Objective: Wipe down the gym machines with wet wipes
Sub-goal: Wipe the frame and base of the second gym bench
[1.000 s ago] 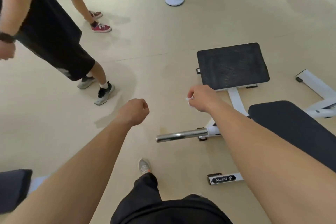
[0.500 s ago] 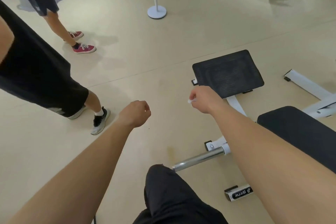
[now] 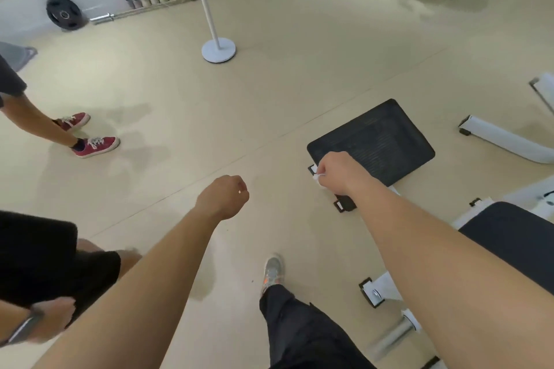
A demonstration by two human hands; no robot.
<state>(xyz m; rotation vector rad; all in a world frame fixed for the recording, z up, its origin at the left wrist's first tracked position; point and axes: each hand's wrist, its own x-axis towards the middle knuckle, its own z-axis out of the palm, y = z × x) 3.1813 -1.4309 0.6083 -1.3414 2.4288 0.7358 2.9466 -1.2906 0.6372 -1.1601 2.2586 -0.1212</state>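
Machine: The gym machine (image 3: 509,144) was shifted toward the right and lower edges of the frame compared with a second before. Its chrome bar (image 3: 392,337), formerly at mid-frame, was left blurred in the lower right corner.
Bystander: The person in black shorts (image 3: 45,257) was carried from the upper left to the lower left of the frame.
Right hand: The right hand (image 3: 335,172) was kept closed round a wet wipe (image 3: 317,177). It was now seen over the near left corner of the footplate (image 3: 386,135), where earlier it had been seen below it. Contact with the plate could not be told.
Left hand: The left hand (image 3: 223,198) was held curled at mid-frame as before, with nothing seen in it.
Meaning for the task: A walk alongside the machine was judged to be under way, with the wipe carried rather than pressed to a surface. No wiping was judged to be in hand, and the next surface to be wiped could not be named.
Machine's look: White tubing was seen on the pale floor (image 3: 269,84) at the right of the frame, much of it cut off by the edge.
Pad's look: A smooth black pad (image 3: 515,240) was seen at the lower right, partly hidden by the right forearm.
Footplate's look: It was seen as black, ribbed and round-cornered, tilted right of centre. No wet sheen could be made out.
Wipe's look: Only a small white crumpled scrap was shown at the left edge of the right fist.
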